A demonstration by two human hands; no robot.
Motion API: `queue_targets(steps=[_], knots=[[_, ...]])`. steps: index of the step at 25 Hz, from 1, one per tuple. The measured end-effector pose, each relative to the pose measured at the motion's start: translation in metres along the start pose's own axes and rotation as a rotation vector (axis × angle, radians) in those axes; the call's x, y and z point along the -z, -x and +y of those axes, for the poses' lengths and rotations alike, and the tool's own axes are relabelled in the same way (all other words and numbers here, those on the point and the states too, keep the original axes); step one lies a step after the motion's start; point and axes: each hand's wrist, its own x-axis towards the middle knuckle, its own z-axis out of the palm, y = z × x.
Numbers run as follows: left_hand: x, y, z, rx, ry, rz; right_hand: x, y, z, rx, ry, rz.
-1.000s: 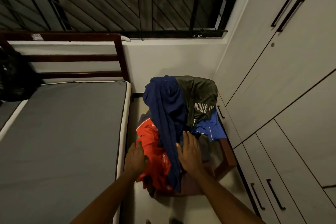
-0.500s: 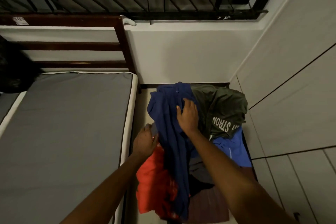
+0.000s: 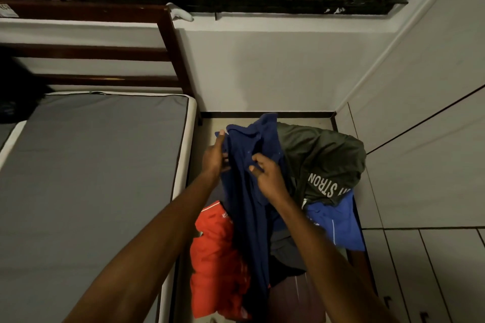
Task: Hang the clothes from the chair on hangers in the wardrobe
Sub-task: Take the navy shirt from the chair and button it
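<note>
Your left hand (image 3: 215, 158) and right hand (image 3: 267, 176) both pinch the navy shirt (image 3: 249, 191) atop the chair pile — red (image 3: 215, 257), green (image 3: 322, 165) and blue (image 3: 333, 223) garments wait; nothing's hung yet — wardrobe (image 3: 433, 139) right, closed.

Navy shirt (image 3: 249, 191): soft matt cloth. Olive shirt (image 3: 328, 162): matt cloth, white print. Bed frame (image 3: 105, 10): dark polished wood. Mattress (image 3: 91, 165): smooth grey fabric. Wardrobe (image 3: 433, 126): matt laminate.

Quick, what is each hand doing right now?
Left hand: grips the upper left edge of the navy shirt.
Right hand: fingers curled, pinching the same navy shirt near its collar.
</note>
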Motion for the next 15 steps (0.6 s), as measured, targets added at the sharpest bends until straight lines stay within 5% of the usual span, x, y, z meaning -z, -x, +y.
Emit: queue_targets(steps=[8,12,15], knots=[[-0.002,0.013,0.021,0.152,-0.174,-0.153,-0.009,0.081,-0.076,0.095,-0.094,-0.361],[0.005,0.055,0.019,-0.063,-0.248,0.056,-0.031,0.114,-0.076,0.087,-0.146,-0.379],[0.024,0.08,0.014,-0.25,-0.175,0.03,-0.028,0.136,-0.05,-0.062,-0.315,-0.257]])
